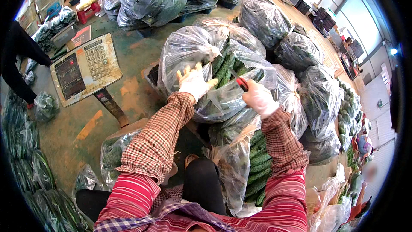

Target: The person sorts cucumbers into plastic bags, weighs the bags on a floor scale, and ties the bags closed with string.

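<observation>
A clear plastic bag of long, bumpy green cucumbers stands before me with its mouth open. My left hand, in a white glove, is at the bag's left rim with its fingers spread. It holds nothing that I can see. My right hand, also gloved, is closed around a small red-handled cutting tool. Its dark, narrow blade points up and left over the cucumbers; whether it is a knife or scissors I cannot tell. Just behind my left hand bulges a gathered plastic bag.
A scale display with a keypad stands on a post to the left. Tied bags of produce crowd the right and the back. More cucumbers fill a bag near my right forearm. A person in dark clothes is far left.
</observation>
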The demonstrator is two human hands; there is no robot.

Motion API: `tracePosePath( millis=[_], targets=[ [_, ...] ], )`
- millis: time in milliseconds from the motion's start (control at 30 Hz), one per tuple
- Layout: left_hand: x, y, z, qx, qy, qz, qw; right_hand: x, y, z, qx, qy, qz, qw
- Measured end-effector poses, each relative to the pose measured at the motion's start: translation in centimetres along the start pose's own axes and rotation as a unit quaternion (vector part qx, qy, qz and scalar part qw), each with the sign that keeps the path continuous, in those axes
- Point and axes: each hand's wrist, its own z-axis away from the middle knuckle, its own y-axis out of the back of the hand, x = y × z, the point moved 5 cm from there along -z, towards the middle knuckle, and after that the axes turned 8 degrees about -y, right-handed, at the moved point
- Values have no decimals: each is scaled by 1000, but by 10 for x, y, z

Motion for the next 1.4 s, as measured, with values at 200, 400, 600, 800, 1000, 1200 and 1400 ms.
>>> tracePosePath(
  millis=[200,400,600,800,1000,1200,1400],
  targets=[
    [-33,11,-28,-2,-57,56,997,-32,-23,-32,-68,10,123,990],
    [-28,25,-17,30,-70,81,994,-63,-60,-75,-252,-2,-41,967],
    [-24,34,-10,53,-125,-11,991,-80,-95,-65,-300,-70,-589,747],
    [-95,53,41,-47,-91,-42,994,-12,56,-19,-1,5,-792,611],
    [-143,62,93,-118,-36,-37,992,18,51,1,-80,-88,-559,821],
    [-111,97,78,299,-97,60,948,-50,-1,-26,-244,-43,-671,698],
    [-60,49,-35,153,-78,-128,977,-99,-71,-75,-328,-138,-616,703]
  ],
)
